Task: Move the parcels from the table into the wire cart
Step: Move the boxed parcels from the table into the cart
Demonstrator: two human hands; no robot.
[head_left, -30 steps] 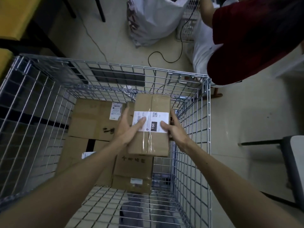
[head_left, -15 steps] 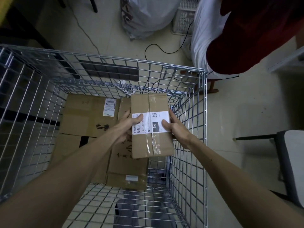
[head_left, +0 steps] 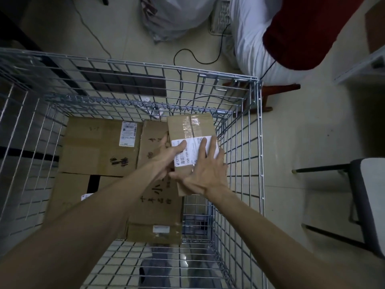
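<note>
I'm leaning over the wire cart [head_left: 145, 64], both arms reaching down inside it. The parcel [head_left: 191, 127], a small brown carton taped along its top seam, is inside the cart at the far right corner, close against the right-hand mesh wall. I cannot tell whether its underside is touching anything yet.

My left hand [head_left: 166, 153] grips the parcel's left edge: the thumb lies across the white label [head_left: 188, 155] and the fingers wrap round the side, out of sight. My right hand [head_left: 205, 173] lies flat on the parcel's top, fingers straight and spread over the label, with the thumb stretched left toward my other hand. It is pressing rather than clutching.

Also inside the cart, to the left of the parcel, a large box [head_left: 98, 147] with a shipping sticker sits against the far wall. A handwritten box [head_left: 158, 207] lies in the middle of the cart, partly under my left wrist and running back toward the near wall. Another carton [head_left: 66, 195] lies low on the cart's left side, beneath my left forearm.

Beyond the cart's far wall a black cable [head_left: 193, 57] loops over the floor beside a white bag [head_left: 173, 15]. Past the cart's far right corner a person in a red top [head_left: 302, 32] is bent over. A chair [head_left: 368, 195] stands off to the cart's right.
</note>
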